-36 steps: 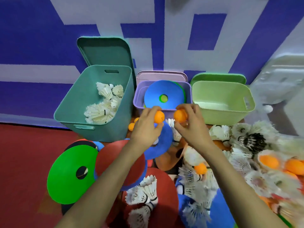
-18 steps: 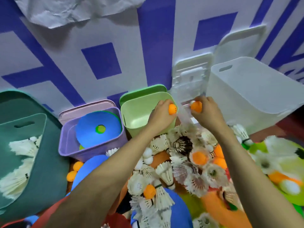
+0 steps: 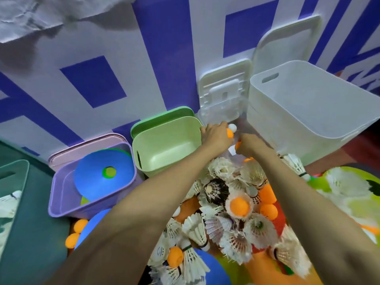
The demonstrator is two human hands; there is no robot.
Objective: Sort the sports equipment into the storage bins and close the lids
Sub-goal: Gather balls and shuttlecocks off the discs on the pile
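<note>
Left hand [image 3: 216, 136] and right hand [image 3: 249, 146]: bare. Left forearm [image 3: 144, 202] and right forearm [image 3: 298, 192]: bare along the full visible length.

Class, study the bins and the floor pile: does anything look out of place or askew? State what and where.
The blue disc in the purple bin lies tilted, propped against the bin's side, not flat. In the pile, an orange ball sits lodged inside the feathers of a shuttlecock.
</note>
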